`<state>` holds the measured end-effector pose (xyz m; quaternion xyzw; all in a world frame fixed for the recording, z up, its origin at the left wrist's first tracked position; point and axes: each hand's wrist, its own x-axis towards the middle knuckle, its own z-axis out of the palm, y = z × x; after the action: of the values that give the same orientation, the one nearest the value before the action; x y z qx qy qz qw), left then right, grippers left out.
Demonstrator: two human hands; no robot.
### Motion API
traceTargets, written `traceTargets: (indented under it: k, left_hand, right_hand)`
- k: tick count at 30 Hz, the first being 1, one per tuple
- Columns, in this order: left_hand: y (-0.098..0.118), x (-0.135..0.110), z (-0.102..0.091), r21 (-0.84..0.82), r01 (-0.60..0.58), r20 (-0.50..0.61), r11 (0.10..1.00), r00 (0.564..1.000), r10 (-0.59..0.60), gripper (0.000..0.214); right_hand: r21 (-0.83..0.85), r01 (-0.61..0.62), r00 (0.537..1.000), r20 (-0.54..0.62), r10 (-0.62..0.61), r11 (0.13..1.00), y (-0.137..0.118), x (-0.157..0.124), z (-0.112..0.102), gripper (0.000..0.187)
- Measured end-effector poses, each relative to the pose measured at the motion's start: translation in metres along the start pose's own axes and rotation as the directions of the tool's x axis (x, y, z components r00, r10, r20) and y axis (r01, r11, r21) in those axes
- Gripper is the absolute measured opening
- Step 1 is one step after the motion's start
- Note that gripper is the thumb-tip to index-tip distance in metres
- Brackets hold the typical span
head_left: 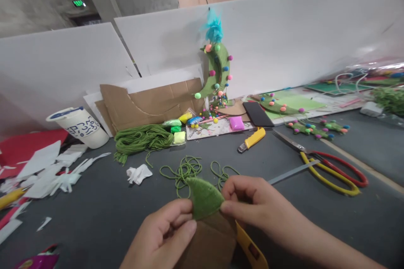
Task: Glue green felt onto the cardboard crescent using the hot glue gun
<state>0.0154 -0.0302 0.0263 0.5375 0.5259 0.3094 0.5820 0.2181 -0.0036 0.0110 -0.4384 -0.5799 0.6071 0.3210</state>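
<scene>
Between my two hands is a pointed green felt-like piece (204,198), its tip upward. Fingers and thumb of my left hand (167,231) close on its left edge, and my right hand (252,201) pinches its right corner. Brown cardboard (208,239) shows directly below the green piece; whether the two are joined I cannot tell. A yellow object (251,246) with a dark slot lies partly hidden under my right hand. Just beyond the piece are loose loops of green cord (186,170).
Large scissors (334,170) with red and yellow handles lie at right, near a yellow utility knife (252,138) and a black phone (257,113). A green crescent with pompoms (217,69) stands at the back. Left are a white cup (82,126) and paper scraps (41,168).
</scene>
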Motion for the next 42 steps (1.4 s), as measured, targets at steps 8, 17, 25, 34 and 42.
traceTargets:
  k: [8,17,25,34,42]
  left_hand:
    - [-0.005,0.007,-0.003,-0.011,0.133,0.073,0.991,0.989,-0.132,0.027]
    - [-0.002,0.008,-0.004,0.230,0.013,-0.016,0.973,1.000,-0.010,0.030]
    - [-0.003,0.009,-0.006,0.212,0.002,-0.015,0.977,1.000,0.001,0.030]
    - [-0.005,0.011,-0.004,0.134,0.023,0.037,0.991,0.999,-0.028,0.027]
    - [-0.005,0.016,-0.022,0.351,0.071,-0.159,0.934,0.987,-0.016,0.031]
  right_hand:
    - [-0.087,-0.045,0.999,-0.028,0.043,0.995,0.006,0.006,0.004,0.015]
    - [-0.395,0.002,0.989,-0.133,-0.059,0.919,0.003,0.003,-0.001,0.004]
    - [-0.429,0.058,0.994,-0.062,-0.093,0.901,0.002,-0.001,-0.002,0.014]
    - [-0.425,0.105,0.992,-0.013,-0.122,0.899,0.003,0.002,-0.003,0.017]
    - [-0.428,0.117,0.993,0.058,-0.102,0.896,0.001,0.006,-0.035,0.014]
